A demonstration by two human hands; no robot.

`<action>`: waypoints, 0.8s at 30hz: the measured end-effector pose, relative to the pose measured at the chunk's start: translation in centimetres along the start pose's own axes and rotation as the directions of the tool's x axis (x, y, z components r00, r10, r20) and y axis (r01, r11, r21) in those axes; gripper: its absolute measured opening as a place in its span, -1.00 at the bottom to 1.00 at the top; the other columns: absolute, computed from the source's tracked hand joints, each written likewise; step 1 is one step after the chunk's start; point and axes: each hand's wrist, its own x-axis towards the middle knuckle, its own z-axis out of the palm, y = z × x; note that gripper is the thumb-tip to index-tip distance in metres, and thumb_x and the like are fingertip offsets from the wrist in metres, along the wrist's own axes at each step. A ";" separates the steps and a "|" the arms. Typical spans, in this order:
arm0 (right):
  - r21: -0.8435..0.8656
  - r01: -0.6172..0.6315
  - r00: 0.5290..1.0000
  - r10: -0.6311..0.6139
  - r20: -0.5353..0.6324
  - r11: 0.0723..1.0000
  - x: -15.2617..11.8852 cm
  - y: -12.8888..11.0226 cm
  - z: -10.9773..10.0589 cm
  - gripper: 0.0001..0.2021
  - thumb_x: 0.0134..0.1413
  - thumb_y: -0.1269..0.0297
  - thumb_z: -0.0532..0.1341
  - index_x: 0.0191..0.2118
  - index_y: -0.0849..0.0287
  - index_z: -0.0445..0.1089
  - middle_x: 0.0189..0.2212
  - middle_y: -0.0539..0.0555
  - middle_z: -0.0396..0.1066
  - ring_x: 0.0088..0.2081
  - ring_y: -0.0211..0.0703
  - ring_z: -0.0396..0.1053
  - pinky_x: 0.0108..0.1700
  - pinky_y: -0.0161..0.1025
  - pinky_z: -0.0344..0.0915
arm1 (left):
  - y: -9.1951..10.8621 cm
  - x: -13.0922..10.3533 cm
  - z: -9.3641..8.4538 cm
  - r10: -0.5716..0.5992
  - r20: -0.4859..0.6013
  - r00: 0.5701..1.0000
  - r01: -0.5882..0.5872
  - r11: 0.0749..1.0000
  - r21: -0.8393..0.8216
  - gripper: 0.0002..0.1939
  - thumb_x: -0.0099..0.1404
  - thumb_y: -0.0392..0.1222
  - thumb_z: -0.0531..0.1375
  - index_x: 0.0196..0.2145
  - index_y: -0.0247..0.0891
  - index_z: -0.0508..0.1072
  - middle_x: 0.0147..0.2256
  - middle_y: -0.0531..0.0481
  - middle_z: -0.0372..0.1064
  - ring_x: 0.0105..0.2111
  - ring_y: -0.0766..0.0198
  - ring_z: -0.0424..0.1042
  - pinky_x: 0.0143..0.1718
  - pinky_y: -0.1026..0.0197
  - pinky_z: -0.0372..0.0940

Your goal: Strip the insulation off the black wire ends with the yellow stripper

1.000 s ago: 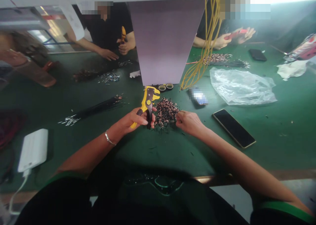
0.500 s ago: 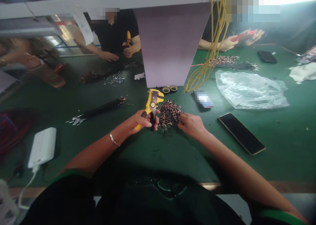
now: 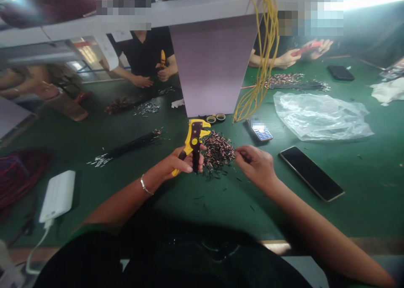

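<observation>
In my left hand [image 3: 181,162] is a yellow and black wire stripper [image 3: 195,141], held upright with its jaws pointing up and to the right. Beside it on the green table lies a heap of short black wire pieces [image 3: 217,151] with bare copper ends. My right hand [image 3: 257,164] is closed in a pinch at the right edge of this heap. Whatever lies between its fingertips is too small and too hidden to name. A bundle of longer black wires [image 3: 129,145] rests to the left, with shiny tips at its near end.
Rolls of tape [image 3: 216,118] sit by the upright panel [image 3: 214,65], where yellow cables [image 3: 265,69] hang. A calculator [image 3: 261,131], plastic bag [image 3: 318,115] and phone [image 3: 311,173] lie right; a white power bank [image 3: 57,195] lies left. Co-workers' hands [image 3: 164,72] are across the table.
My right hand has shifted slightly right, away from the heap's middle. The wire stripper stays in my left hand, nearly unmoved. The whole view has tilted a little.
</observation>
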 end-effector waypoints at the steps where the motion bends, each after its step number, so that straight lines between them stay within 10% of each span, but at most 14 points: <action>1: 0.000 0.023 1.000 -0.023 -0.012 1.000 0.0 -0.3 -0.2 -0.84 0.10 0.33 0.15 -0.42 0.16 0.47 -0.59 0.00 0.48 -0.61 -0.27 0.35 -0.48 -0.32 0.25 | 0.1 -0.1 0.1 0.004 0.005 1.000 -0.004 1.000 0.010 -0.32 -0.10 -0.41 0.25 0.06 -0.27 0.39 -0.27 -0.08 0.46 -0.27 0.14 0.46 -0.18 0.04 0.36; 24: 0.130 0.169 0.985 -0.172 0.009 0.977 -0.5 -2.5 -1.4 -0.82 0.19 0.39 0.15 -0.34 0.18 0.52 -0.60 0.01 0.48 -0.61 -0.27 0.37 -0.51 -0.31 0.31 | -0.3 0.0 0.2 0.021 0.056 0.998 -0.017 0.997 -0.070 -0.24 -0.13 -0.40 0.27 0.12 -0.29 0.35 -0.27 -0.10 0.41 -0.26 0.10 0.41 -0.10 -0.06 0.32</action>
